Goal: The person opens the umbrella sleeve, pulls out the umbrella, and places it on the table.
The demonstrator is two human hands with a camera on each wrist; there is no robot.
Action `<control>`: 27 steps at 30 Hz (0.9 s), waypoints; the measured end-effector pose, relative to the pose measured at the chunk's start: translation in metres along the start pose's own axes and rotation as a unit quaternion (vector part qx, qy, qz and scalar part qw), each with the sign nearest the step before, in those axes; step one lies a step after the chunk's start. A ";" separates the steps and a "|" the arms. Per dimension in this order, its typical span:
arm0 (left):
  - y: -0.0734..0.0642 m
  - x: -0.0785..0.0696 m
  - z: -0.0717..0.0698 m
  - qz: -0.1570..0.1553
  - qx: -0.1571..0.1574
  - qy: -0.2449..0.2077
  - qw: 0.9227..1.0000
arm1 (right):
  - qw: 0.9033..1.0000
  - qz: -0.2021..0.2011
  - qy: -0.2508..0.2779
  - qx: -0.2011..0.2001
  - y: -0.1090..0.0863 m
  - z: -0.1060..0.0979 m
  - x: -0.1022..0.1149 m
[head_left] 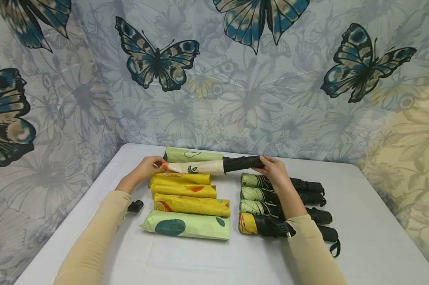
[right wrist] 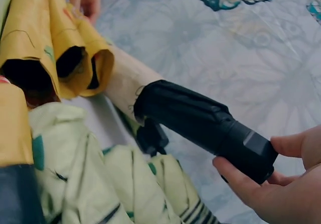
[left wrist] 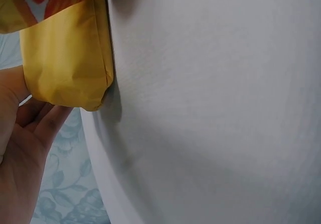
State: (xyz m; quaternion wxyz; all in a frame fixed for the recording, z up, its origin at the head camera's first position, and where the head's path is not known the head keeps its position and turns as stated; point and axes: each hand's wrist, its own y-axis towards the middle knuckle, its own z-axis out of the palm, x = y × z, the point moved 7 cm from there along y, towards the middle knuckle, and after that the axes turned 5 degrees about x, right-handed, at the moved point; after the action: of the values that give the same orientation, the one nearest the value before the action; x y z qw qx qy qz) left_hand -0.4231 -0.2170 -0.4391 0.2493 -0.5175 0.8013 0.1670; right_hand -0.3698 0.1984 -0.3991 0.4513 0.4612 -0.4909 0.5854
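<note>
A folded umbrella (head_left: 240, 163) shows its black half outside a cream sleeve with a leaf print (head_left: 200, 167); the rest of it is hidden inside. At the sleeve's far left end, my left hand (head_left: 148, 168) pinches the fabric. My right hand (head_left: 273, 170) holds the umbrella by its black handle (right wrist: 246, 146), thumb and fingers on opposite sides in the right wrist view. Sleeve and umbrella lie nearly in one line, above the row of yellow sleeves (head_left: 191, 205). The left wrist view has my left hand (left wrist: 22, 138) beside a yellow sleeve (left wrist: 67, 58), its fingertips partly hidden.
A pale green sleeve (head_left: 196, 154) lies at the back, another green sleeve (head_left: 207, 227) at the front. Several folded umbrellas (head_left: 253, 196) lie in a row on the right, under my right forearm. A small black object (head_left: 136, 206) sits by my left wrist on the white table (head_left: 186, 261).
</note>
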 end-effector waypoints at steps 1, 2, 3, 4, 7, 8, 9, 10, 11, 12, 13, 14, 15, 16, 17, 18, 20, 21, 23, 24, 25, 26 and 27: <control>0.000 0.000 0.000 -0.004 0.003 0.001 1.000 | 1.000 -0.001 -0.002 -0.001 0.000 -0.002 0.001; 0.000 0.000 0.000 -0.007 0.005 0.002 1.000 | 1.000 0.000 -0.003 -0.004 -0.001 -0.004 0.001; 0.000 0.000 0.000 -0.009 0.007 0.003 1.000 | 1.000 0.001 -0.006 -0.005 -0.002 -0.006 0.001; -0.001 0.001 0.000 -0.014 0.008 -0.001 1.000 | 1.000 0.002 -0.005 -0.006 -0.002 -0.007 0.002; -0.002 0.002 0.000 -0.014 0.009 -0.020 1.000 | 1.000 0.006 0.008 -0.008 -0.003 -0.009 0.001; -0.002 0.001 0.000 -0.011 0.010 -0.027 1.000 | 1.000 0.006 0.014 -0.008 -0.003 -0.009 0.000; -0.002 0.001 0.000 -0.006 0.011 -0.034 0.999 | 1.000 0.008 0.021 -0.008 -0.002 -0.009 -0.001; -0.002 0.001 0.001 -0.001 0.013 -0.040 0.999 | 1.000 0.009 0.028 -0.008 -0.002 -0.008 -0.002; -0.001 0.000 0.002 0.006 0.016 -0.045 0.999 | 0.999 0.010 0.034 -0.007 -0.002 -0.008 -0.003; -0.001 -0.001 0.003 0.013 0.020 -0.053 0.998 | 0.999 0.011 0.040 -0.007 -0.002 -0.007 -0.004; 0.000 -0.002 0.004 0.018 0.025 -0.061 0.998 | 0.999 0.013 0.047 -0.007 -0.002 -0.006 -0.006; 0.001 -0.004 0.004 0.022 0.029 -0.066 0.997 | 0.998 0.015 0.054 -0.005 -0.002 -0.005 -0.007; 0.002 -0.005 0.005 0.029 0.032 -0.067 0.997 | 0.998 0.017 0.059 -0.003 -0.002 -0.004 -0.009; 0.002 -0.008 0.006 0.036 0.035 -0.066 0.997 | 0.998 0.019 0.063 -0.002 -0.002 -0.002 -0.010; 0.003 -0.010 0.006 0.040 0.040 -0.068 0.996 | 0.998 0.020 0.066 -0.002 -0.002 -0.002 -0.011; 0.004 -0.013 0.007 0.046 0.048 -0.070 0.995 | 0.997 0.021 0.069 -0.002 -0.002 -0.001 -0.013; 0.005 -0.018 0.009 0.058 0.057 -0.063 0.995 | 0.997 0.023 0.073 0.000 -0.002 0.000 -0.015; 0.007 -0.019 0.011 0.066 0.064 -0.062 0.994 | 0.997 0.023 0.074 0.002 -0.002 0.000 -0.016; 0.009 -0.022 0.013 0.071 0.074 -0.067 0.992 | 0.997 0.025 0.074 0.004 -0.002 0.001 -0.018; 0.009 -0.023 0.013 0.075 0.076 -0.065 0.992 | 0.997 0.025 0.076 0.006 -0.002 0.001 -0.019; 0.010 -0.024 0.013 0.078 0.075 -0.064 0.992 | 0.997 0.026 0.077 0.007 -0.002 0.002 -0.020; 0.011 -0.024 0.013 0.079 0.075 -0.063 0.992 | 0.997 0.026 0.077 0.009 -0.002 0.002 -0.020; 0.012 -0.023 0.013 0.079 0.074 -0.063 0.992 | 0.997 0.026 0.076 0.009 -0.002 0.002 -0.021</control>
State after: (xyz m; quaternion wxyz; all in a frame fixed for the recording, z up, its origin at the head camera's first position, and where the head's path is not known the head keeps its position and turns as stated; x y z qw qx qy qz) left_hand -0.4227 -0.1879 -0.4364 0.3235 -0.4214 0.8322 0.1587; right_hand -0.3645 0.1949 -0.4193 0.4679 0.4061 -0.4617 0.6348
